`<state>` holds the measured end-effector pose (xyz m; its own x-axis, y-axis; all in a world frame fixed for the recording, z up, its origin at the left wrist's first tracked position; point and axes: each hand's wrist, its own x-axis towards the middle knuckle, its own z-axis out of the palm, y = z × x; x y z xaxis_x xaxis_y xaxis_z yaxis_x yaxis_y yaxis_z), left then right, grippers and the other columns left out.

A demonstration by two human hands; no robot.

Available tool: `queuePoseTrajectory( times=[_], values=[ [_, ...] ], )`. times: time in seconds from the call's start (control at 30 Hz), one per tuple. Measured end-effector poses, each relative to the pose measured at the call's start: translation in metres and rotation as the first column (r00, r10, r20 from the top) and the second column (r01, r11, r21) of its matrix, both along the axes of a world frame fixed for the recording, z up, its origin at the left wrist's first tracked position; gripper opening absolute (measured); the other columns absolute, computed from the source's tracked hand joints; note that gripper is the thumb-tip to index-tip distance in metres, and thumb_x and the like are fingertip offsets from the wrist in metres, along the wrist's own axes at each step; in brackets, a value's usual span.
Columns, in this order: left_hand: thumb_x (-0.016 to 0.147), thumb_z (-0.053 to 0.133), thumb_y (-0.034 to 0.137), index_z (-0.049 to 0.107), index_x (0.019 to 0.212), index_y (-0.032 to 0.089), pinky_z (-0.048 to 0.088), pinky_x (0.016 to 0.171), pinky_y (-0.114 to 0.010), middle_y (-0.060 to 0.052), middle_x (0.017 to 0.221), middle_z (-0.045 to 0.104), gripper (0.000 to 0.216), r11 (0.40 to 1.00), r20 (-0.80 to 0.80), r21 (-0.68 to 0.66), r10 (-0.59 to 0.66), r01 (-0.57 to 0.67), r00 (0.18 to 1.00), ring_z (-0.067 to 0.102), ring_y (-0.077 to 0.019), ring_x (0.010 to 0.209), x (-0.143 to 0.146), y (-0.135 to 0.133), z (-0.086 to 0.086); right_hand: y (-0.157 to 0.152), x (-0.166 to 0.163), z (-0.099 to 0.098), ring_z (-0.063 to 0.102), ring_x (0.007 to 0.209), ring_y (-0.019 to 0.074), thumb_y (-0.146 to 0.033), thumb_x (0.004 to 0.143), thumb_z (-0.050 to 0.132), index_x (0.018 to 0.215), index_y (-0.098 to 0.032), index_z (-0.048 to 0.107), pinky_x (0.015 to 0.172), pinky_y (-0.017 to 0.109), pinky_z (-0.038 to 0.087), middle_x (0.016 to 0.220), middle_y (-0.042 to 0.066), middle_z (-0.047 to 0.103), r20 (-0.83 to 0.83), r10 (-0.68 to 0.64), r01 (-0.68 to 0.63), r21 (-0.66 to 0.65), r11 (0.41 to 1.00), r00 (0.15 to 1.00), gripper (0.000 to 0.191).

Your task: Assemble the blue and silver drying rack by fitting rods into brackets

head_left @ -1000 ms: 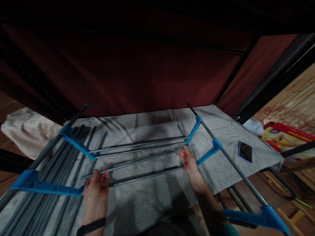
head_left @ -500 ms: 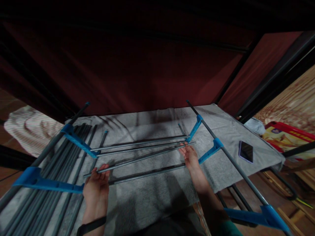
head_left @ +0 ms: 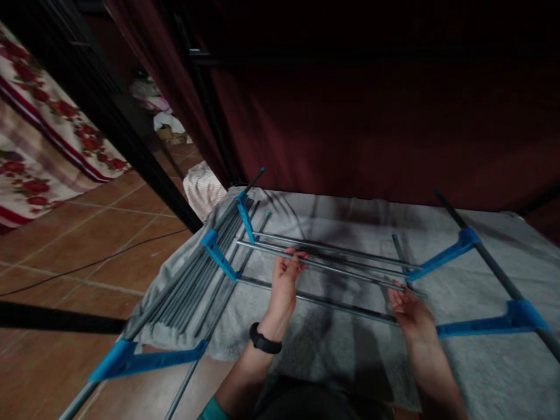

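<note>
My left hand (head_left: 286,274) is curled over a thin grey metal rod (head_left: 350,272) near its left end, and a black watch (head_left: 265,345) sits on that wrist. My right hand (head_left: 409,308) lies palm up with its fingers closed on the same rod's right end. The rod crosses a grey cloth (head_left: 341,350) beside two similar rods. These run between a blue plastic connector (head_left: 221,262) on the left rail and another blue connector (head_left: 441,256) on the right rail. A lower rod (head_left: 332,304) lies just in front of my hands.
A bundle of loose grey rods (head_left: 192,286) lies along the left rail. Further blue arms (head_left: 490,326) (head_left: 144,359) jut from the rails. A dark red curtain (head_left: 350,134) hangs behind. Left are tiled floor (head_left: 87,245), a black cable, a striped cloth (head_left: 203,186) and floral fabric (head_left: 44,157).
The view has swung to the left, so the phone and the red box are out of sight. My left hand has moved up from the lower rod and closed on the upper rod.
</note>
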<state>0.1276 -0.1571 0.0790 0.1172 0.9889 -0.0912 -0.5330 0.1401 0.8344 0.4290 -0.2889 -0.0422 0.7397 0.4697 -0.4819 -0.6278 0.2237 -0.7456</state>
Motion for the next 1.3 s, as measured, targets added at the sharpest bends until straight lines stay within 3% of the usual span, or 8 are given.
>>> queuePoseTrajectory(
  times=[0.17,0.37,0.6,0.77,0.9,1.3],
  values=[
    [0.085,0.076,0.037,0.062,0.108,0.021,0.054,0.085,-0.034,-0.006,0.101,0.074,0.032,0.996,-0.028,0.085,-0.029,0.032,0.999,0.070,-0.0202,0.097,0.015,-0.010,0.002,0.004,-0.006,-0.002,0.075,0.078,0.0135,-0.009,0.087,0.056,0.080,-0.024,0.070,0.080,0.022,0.064,0.088,0.004,0.074,-0.031,0.002,-0.003,-0.025,1.000,1.000,0.022],
    [0.090,0.072,0.037,0.061,0.111,0.021,0.054,0.089,-0.035,-0.007,0.104,0.073,0.029,0.985,-0.093,0.160,-0.056,0.070,0.994,0.068,-0.0194,0.099,0.020,-0.014,0.006,0.017,-0.035,0.016,0.075,0.079,0.0118,-0.004,0.090,0.051,0.090,-0.019,0.068,0.077,0.023,0.066,0.089,0.003,0.074,-0.174,0.087,-0.088,0.003,0.996,0.981,0.023],
    [0.096,0.063,0.045,0.057,0.115,0.022,0.054,0.090,-0.037,-0.007,0.106,0.072,0.031,0.979,-0.131,0.178,-0.082,0.104,0.988,0.069,-0.0218,0.105,0.023,-0.017,0.007,0.028,-0.066,0.031,0.075,0.081,0.0128,-0.005,0.091,0.052,0.087,-0.019,0.069,0.079,0.027,0.067,0.088,0.004,0.076,-0.277,0.140,-0.127,0.066,0.990,0.951,0.022],
    [0.096,0.063,0.048,0.055,0.119,0.022,0.054,0.086,-0.035,-0.004,0.097,0.071,0.035,0.964,-0.170,0.262,0.001,0.045,0.985,0.068,-0.0203,0.095,0.010,-0.005,0.015,0.028,-0.065,0.017,0.074,0.074,0.0121,0.001,0.080,0.060,0.077,-0.020,0.064,0.078,0.027,0.067,0.078,-0.001,0.073,-0.185,0.100,-0.091,0.055,0.994,0.978,0.021],
    [0.096,0.062,0.050,0.054,0.119,0.023,0.054,0.085,-0.036,-0.004,0.093,0.070,0.037,0.956,-0.200,0.291,0.025,0.035,0.979,0.069,-0.0209,0.094,0.003,0.005,0.020,0.028,-0.068,0.008,0.074,0.077,0.0120,-0.001,0.075,0.067,0.081,-0.020,0.066,0.079,0.025,0.066,0.082,-0.001,0.074,-0.106,0.086,-0.081,0.047,0.996,0.991,0.020],
    [0.094,0.066,0.039,0.050,0.125,0.023,0.051,0.093,-0.037,-0.003,0.095,0.071,0.038,0.953,-0.247,0.283,-0.032,0.104,0.969,0.070,-0.0195,0.095,0.021,-0.004,-0.004,0.034,-0.118,0.016,0.077,0.091,0.0198,-0.017,0.073,0.075,0.091,-0.024,0.072,0.087,0.036,0.065,0.093,0.003,0.078,-0.036,0.384,-0.381,0.077,0.921,0.922,0.020]
  ],
)
